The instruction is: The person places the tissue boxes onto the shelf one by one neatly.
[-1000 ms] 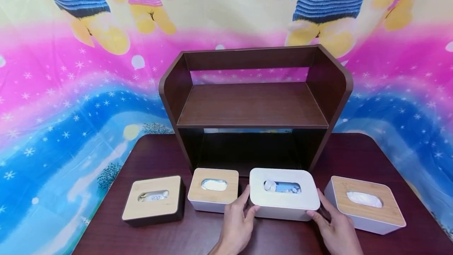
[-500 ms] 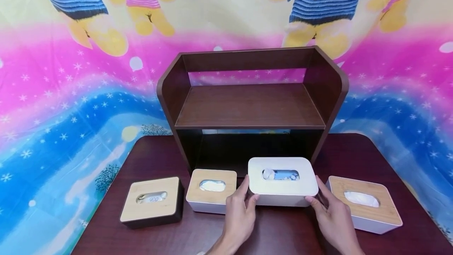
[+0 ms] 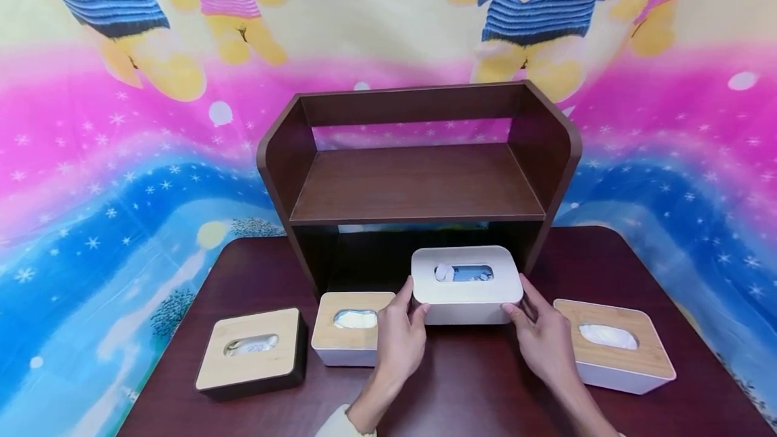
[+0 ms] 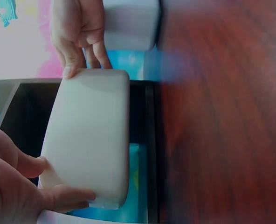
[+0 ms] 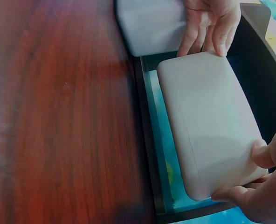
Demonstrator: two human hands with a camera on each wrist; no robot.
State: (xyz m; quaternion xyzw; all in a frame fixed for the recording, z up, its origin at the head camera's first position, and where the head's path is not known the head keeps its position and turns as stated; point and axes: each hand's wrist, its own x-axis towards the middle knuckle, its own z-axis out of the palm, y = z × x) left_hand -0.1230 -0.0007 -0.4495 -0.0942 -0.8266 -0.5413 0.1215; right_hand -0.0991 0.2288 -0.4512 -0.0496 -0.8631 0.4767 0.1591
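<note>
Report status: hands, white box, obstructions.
Left hand and right hand grip white box, one at each end. Box at lower compartment opening. No obstruction visible there.

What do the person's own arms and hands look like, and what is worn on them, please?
The left hand and right hand have no gloves, and no rings show. Below the left hand, the end of a plain, cream sleeve is visible. The right forearm is bare almost to the picture's lower edge; whether a sleeve begins there is unclear.
</note>
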